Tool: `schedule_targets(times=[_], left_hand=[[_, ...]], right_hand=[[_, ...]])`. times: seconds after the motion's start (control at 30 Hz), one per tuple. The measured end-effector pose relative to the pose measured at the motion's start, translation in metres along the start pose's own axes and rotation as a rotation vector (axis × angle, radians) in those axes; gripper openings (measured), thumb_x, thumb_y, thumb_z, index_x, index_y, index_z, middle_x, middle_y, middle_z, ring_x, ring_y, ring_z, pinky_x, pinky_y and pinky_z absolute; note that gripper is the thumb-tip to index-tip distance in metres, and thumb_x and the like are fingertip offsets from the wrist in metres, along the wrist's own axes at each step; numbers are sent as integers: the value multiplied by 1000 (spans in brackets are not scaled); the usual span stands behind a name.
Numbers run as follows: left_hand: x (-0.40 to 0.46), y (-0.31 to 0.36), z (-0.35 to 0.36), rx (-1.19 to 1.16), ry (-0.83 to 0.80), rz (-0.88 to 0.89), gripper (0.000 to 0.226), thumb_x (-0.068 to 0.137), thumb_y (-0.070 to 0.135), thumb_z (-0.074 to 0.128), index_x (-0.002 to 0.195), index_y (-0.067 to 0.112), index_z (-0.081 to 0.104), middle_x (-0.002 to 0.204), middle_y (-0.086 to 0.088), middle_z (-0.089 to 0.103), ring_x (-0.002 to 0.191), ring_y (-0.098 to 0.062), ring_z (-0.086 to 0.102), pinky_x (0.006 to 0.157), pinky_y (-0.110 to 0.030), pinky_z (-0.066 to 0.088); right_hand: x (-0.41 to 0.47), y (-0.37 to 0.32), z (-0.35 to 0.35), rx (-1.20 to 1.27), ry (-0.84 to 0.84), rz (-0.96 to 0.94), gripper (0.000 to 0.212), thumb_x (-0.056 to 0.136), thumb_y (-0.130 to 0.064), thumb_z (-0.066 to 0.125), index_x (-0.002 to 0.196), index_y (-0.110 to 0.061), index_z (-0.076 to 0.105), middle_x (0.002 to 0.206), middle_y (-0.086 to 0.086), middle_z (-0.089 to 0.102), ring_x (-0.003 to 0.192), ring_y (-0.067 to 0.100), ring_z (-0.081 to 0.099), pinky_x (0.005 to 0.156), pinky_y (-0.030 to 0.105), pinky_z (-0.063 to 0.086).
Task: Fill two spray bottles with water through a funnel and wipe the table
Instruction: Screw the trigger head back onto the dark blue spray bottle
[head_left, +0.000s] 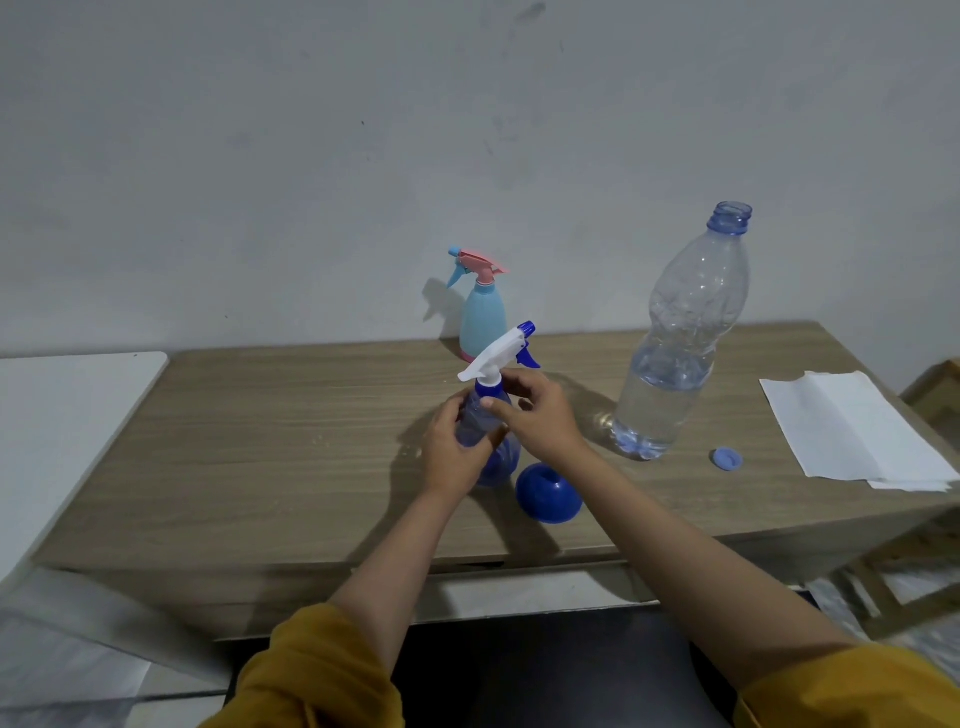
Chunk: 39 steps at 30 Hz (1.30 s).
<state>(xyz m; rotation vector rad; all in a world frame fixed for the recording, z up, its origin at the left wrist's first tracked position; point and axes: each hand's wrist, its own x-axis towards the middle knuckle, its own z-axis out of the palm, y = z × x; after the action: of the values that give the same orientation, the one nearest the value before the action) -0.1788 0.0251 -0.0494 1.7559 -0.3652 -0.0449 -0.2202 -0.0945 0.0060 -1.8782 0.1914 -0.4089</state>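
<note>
My mustard-yellow sleeves (311, 675) fill the bottom of the frame, forearms reaching up to the centre. There my left hand (453, 451) is wrapped around the body of the blue spray bottle (493, 447), which stands on the wooden table (260, 441), while my right hand (540, 415) grips its neck with thumb and fingers closed just under the white trigger head (496, 353). Just right of the bottle's base lies the blue funnel (548, 492), mouth down. Further right, a small blue cap (725, 458) rests beside the tall, uncapped water bottle (675, 343), partly filled. White paper towels (852, 431) lie at the right edge. Behind, against the wall (311, 156), stands the light-blue spray bottle (482, 317) with its pink head.
</note>
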Motion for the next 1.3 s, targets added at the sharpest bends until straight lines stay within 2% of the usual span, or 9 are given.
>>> schedule_targets(times=[0.37, 0.57, 0.67, 0.73, 0.8, 0.93, 1.03, 1.17, 1.3], left_hand=[[-1, 4, -2, 7, -15, -7, 59, 69, 40, 78, 122, 24, 56, 116, 8, 65, 111, -7, 59, 94, -41, 52], [0, 4, -3, 52, -12, -38, 54, 71, 26, 80, 120, 23, 58, 115, 6, 66, 110, -8, 60, 95, -37, 51], [1, 8, -2, 46, -3, -51, 49, 75, 17, 77, 120, 19, 58, 113, 5, 66, 107, -11, 61, 90, -22, 49], [1, 12, -1, 40, 7, -67, 44, 78, 9, 74, 119, 16, 59, 109, 5, 66, 103, -8, 61, 81, -7, 44], [-2, 13, -1, 30, -3, -88, 48, 77, 3, 72, 121, 16, 57, 108, 9, 64, 96, 5, 59, 76, -1, 41], [-15, 15, -9, 28, -39, -101, 59, 72, -2, 74, 123, 19, 52, 109, 13, 60, 94, 21, 53, 75, -1, 42], [-29, 19, -19, 56, -45, -98, 59, 74, 7, 76, 122, 27, 48, 113, 21, 56, 107, 8, 54, 80, -3, 42], [-45, 15, -47, 214, -1, -149, 77, 77, 32, 76, 141, 20, 37, 139, 9, 45, 127, -6, 43, 97, -17, 35], [-54, 5, -92, 476, 122, -137, 80, 74, 39, 77, 139, 10, 41, 140, -7, 48, 129, -19, 45, 100, -19, 32]], right_hand=[[-4, -1, 3, 57, 49, 1, 37, 79, -11, 75, 113, -19, 64, 107, -9, 66, 101, 2, 60, 79, 12, 45], [-8, 4, 10, 55, 164, 0, 40, 75, -18, 79, 111, -17, 61, 110, -3, 65, 102, 8, 62, 89, 27, 52], [-11, 3, 18, 19, 354, -1, 60, 69, -29, 83, 114, -18, 44, 116, -1, 48, 102, 12, 54, 82, 16, 48], [-8, -1, 20, -40, 375, -6, 73, 69, -34, 83, 124, -15, 38, 121, -3, 37, 103, 5, 45, 77, 6, 41], [-1, -4, 23, -86, 329, -12, 76, 72, -33, 79, 131, -14, 36, 121, -5, 36, 103, 0, 41, 75, 3, 38], [9, -4, 34, -74, 240, -33, 67, 75, -17, 69, 134, -15, 37, 119, -3, 44, 103, 17, 55, 68, 10, 42], [15, -6, 40, -70, 210, -61, 63, 75, -5, 63, 133, -10, 38, 118, 4, 47, 101, 17, 53, 68, 10, 45], [29, -13, 45, -106, 191, -59, 39, 81, -8, 61, 115, -15, 45, 97, 7, 54, 82, 24, 57, 72, 43, 55], [46, -41, 54, -178, 85, -116, 12, 84, -11, 57, 93, -6, 50, 81, 18, 56, 72, 34, 57, 66, 49, 52]])
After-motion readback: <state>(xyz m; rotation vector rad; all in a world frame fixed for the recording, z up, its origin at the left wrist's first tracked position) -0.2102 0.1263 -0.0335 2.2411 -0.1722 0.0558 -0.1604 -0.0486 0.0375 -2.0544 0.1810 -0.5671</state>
